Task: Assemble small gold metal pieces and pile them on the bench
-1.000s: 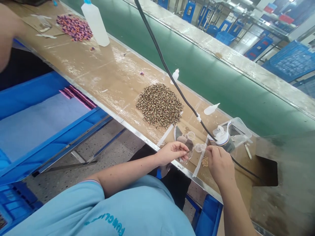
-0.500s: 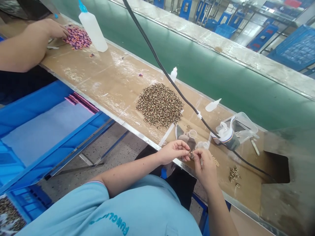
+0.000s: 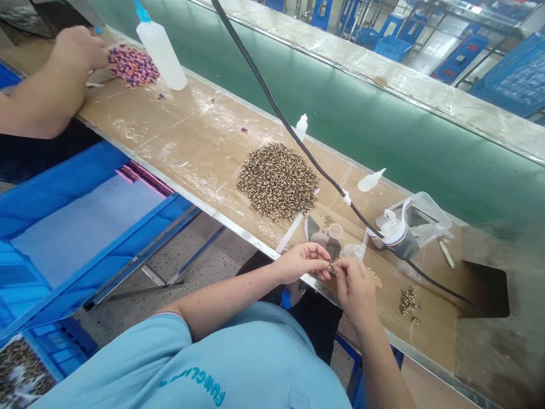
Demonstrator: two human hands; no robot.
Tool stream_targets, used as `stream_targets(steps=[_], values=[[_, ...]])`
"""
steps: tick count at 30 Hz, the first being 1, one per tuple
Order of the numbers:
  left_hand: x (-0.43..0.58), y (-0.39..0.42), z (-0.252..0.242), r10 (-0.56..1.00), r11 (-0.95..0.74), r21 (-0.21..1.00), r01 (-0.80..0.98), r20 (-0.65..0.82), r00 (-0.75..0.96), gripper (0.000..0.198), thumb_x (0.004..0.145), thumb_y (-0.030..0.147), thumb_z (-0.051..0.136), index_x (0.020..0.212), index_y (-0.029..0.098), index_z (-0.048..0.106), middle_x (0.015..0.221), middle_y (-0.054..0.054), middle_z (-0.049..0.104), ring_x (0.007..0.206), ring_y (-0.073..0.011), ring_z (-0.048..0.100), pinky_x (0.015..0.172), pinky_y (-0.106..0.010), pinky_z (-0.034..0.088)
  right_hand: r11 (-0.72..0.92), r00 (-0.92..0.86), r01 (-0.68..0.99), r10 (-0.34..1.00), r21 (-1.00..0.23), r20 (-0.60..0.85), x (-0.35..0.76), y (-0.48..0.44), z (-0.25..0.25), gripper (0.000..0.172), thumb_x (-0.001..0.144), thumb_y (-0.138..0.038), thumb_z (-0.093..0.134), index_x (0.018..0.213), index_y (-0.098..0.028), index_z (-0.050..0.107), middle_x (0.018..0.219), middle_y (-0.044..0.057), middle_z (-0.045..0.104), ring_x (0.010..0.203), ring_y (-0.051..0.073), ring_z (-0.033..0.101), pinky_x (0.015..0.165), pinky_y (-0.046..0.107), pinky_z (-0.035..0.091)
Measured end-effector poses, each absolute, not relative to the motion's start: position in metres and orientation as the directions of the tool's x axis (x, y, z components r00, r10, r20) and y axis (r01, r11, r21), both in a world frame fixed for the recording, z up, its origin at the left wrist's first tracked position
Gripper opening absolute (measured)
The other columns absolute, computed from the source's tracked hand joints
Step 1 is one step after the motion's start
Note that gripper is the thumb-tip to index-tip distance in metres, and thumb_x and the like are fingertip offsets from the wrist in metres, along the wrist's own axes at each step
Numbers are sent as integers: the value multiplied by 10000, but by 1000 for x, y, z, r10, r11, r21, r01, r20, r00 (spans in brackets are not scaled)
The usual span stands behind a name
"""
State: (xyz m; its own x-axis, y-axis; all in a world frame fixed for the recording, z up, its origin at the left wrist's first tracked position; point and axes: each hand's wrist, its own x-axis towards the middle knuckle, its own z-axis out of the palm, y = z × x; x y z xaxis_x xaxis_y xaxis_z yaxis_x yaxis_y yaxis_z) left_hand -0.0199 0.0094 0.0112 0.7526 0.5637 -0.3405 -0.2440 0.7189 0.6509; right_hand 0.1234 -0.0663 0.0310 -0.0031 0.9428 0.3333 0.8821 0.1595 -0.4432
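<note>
My left hand (image 3: pixel 304 263) is closed in a pinch on a small gold-and-dark ring-like piece (image 3: pixel 330 264) over the table's front edge. Fingertips of my right hand (image 3: pixel 352 278) meet at the same piece from the other side, pinched together; whether they grip the piece or something tinier I cannot make out. Beyond my hands lies a large pile of similar gold-and-dark pieces (image 3: pixel 277 182). A small heap of gold bits (image 3: pixel 374 278) sits just right of my right hand, and a smaller cluster of gold-and-dark pieces (image 3: pixel 409 301) is farther right.
A black cable (image 3: pixel 272 102) crosses above the table. Small white bottles (image 3: pixel 371 180), a clear plastic container (image 3: pixel 428 213) and a large bottle (image 3: pixel 164 54) stand or lie along the back. At the left, another person's hand (image 3: pixel 83 48) is by a pink-and-purple pile (image 3: pixel 134 66).
The other person's hand at the left has drawn back a little from the colourful pile. My own hands stay almost where they were, still pinched together; the view has shifted slightly.
</note>
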Motion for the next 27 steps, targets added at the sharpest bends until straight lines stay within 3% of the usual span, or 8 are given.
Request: stream_targets(steps=[14, 20, 27], values=[[-21, 11, 13, 537, 744, 627, -229, -358, 764, 455, 505, 365, 829, 743, 111, 536, 552, -26, 661, 504, -116, 629, 547, -226, 481, 195, 1, 860, 923, -471, 385, 119, -65, 29, 178, 916, -248, 404, 791, -217, 527, 743, 9, 593, 712, 136, 558, 655, 262, 424], [-21, 8, 10, 576, 699, 670, -248, -323, 751, 447, 542, 385, 810, 765, 115, 533, 585, -20, 664, 524, -105, 628, 566, -226, 494, 128, 86, 830, 932, -542, 351, 119, -70, 27, 164, 900, -262, 436, 789, -215, 546, 744, 13, 613, 715, 143, 571, 638, 273, 443], [-19, -1, 9, 665, 601, 750, -275, -279, 693, 422, 591, 417, 774, 778, 123, 535, 618, 2, 650, 583, -93, 632, 594, -215, 501, 110, 175, 864, 849, -491, 499, 112, -83, 24, 162, 868, -187, 497, 963, -211, 626, 843, 38, 636, 774, 139, 596, 691, 273, 481]])
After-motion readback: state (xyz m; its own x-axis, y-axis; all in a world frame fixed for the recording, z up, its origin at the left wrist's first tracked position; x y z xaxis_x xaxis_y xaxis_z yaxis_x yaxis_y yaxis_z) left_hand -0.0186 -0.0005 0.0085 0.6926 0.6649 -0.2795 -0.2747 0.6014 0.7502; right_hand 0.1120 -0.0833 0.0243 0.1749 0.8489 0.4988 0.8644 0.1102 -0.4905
